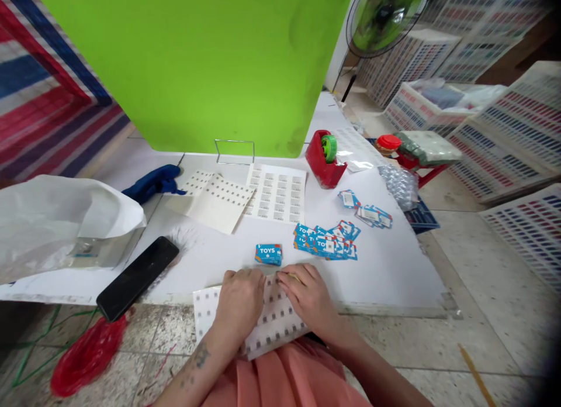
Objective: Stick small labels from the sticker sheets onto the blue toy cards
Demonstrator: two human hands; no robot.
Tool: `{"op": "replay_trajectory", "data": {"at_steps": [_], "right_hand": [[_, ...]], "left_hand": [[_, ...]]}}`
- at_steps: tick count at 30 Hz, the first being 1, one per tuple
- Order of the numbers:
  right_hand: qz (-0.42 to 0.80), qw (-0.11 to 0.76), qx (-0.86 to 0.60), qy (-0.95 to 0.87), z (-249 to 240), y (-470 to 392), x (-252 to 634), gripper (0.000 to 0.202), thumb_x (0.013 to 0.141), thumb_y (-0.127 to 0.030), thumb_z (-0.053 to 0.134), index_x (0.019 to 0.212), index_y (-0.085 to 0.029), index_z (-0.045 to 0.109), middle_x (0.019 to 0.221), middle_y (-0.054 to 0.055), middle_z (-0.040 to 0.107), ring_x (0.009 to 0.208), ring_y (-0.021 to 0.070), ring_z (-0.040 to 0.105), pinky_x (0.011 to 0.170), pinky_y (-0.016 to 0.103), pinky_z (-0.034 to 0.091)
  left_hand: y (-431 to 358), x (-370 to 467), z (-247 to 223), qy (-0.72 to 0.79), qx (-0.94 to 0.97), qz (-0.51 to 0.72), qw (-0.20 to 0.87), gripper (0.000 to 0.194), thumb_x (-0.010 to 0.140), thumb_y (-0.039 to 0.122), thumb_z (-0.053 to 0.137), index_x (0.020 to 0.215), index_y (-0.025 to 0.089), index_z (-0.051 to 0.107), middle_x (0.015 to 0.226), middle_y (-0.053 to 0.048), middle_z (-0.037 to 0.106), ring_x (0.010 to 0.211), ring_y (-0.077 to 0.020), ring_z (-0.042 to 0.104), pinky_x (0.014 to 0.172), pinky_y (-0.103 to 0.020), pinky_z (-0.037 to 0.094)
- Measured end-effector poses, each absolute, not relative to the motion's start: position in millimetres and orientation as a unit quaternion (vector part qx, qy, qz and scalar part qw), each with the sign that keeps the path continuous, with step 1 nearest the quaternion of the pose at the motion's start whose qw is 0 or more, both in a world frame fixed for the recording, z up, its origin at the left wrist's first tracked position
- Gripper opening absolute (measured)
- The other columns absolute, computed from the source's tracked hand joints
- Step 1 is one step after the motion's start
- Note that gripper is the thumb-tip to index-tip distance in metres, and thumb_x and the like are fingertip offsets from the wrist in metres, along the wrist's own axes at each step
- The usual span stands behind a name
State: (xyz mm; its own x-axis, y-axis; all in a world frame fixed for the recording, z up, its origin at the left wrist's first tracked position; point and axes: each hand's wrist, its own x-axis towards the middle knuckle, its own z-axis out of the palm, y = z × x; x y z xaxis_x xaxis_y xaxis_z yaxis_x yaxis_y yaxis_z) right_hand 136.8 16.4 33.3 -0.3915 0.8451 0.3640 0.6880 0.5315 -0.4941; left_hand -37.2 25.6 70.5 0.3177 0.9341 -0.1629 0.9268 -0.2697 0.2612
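A sticker sheet (276,322) printed with rows of small dark squares lies across the table's front edge and over my lap. My left hand (242,299) is closed on its upper edge, fingers curled under. My right hand (309,296) pinches the same edge a little to the right, thumb and fingertips close to one of the squares. Just beyond my hands lies a small stack of blue cards (268,254) marked "TOYS". Farther right, a loose pile of the same cards (326,243) is spread out, with a smaller group (366,210) behind it, some bearing white labels.
Behind are printed label sheets (280,193), more square-dotted sheets (219,196) and a red tape dispenser (326,161). To the left lie a black phone (138,277), a blue tool (155,182) and a plastic bag (56,220). A green panel (201,68) stands at the back.
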Motion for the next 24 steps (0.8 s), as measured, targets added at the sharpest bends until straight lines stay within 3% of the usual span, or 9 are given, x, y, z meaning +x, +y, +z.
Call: {"op": "replay_trajectory", "data": {"at_steps": [3,10,13,15,18,24], "right_hand": [[0.169,0.337,-0.472,-0.797,32,13,132,0.018,0.090,-0.012,0.046,0.095,-0.020,0.061,0.092,0.007,0.063,0.089,0.0208,0.054,0.080,0.039,0.044],[0.400,0.360,-0.516,-0.666,31,44,142,0.006,0.087,-0.019,0.048,0.086,-0.021,0.054,0.091,0.004,0.060,0.084,0.0163,0.056,0.073,0.030,0.046],[0.391,0.332,-0.536,-0.670,28,70,144,0.006,0.085,-0.020,0.048,0.081,-0.019,0.053,0.086,0.003,0.059,0.082,0.0163,0.055,0.071,0.029,0.043],[0.374,0.301,-0.551,-0.683,26,86,141,0.007,0.083,-0.019,0.050,0.076,-0.019,0.053,0.082,0.003,0.057,0.080,0.0165,0.053,0.071,0.030,0.042],[0.358,0.265,-0.564,-0.695,25,99,134,0.007,0.080,-0.016,0.052,0.074,-0.018,0.054,0.079,0.002,0.054,0.078,0.0164,0.052,0.072,0.030,0.041],[0.346,0.232,-0.569,-0.709,24,105,129,0.011,0.080,-0.014,0.053,0.070,-0.018,0.055,0.079,0.002,0.055,0.079,0.0158,0.051,0.074,0.029,0.040]], "left_hand": [[26,-37,70,0.588,0.794,0.003,0.153,0.027,0.094,0.021,0.033,0.079,0.019,0.056,0.074,-0.003,0.063,0.074,-0.0212,0.058,0.071,-0.035,0.033],[24,-45,60,0.573,0.804,-0.021,0.160,0.023,0.091,0.014,0.037,0.082,0.020,0.057,0.080,-0.002,0.062,0.080,-0.0217,0.055,0.074,-0.038,0.034],[21,-44,58,0.535,0.830,-0.003,0.156,0.018,0.091,0.017,0.041,0.085,0.020,0.058,0.088,-0.003,0.062,0.084,-0.0218,0.053,0.075,-0.038,0.036],[19,-42,57,0.502,0.851,0.010,0.151,0.014,0.090,0.017,0.045,0.089,0.020,0.059,0.107,-0.005,0.061,0.092,-0.0226,0.051,0.078,-0.038,0.037],[19,-39,57,0.477,0.866,0.011,0.146,0.014,0.088,0.015,0.048,0.095,0.019,0.059,0.134,-0.004,0.048,0.102,-0.0239,0.047,0.084,-0.040,0.039],[24,-35,61,0.476,0.864,-0.009,0.164,0.018,0.090,0.018,0.045,0.100,0.018,0.060,0.135,-0.004,0.048,0.104,-0.0241,0.048,0.085,-0.041,0.042]]}}
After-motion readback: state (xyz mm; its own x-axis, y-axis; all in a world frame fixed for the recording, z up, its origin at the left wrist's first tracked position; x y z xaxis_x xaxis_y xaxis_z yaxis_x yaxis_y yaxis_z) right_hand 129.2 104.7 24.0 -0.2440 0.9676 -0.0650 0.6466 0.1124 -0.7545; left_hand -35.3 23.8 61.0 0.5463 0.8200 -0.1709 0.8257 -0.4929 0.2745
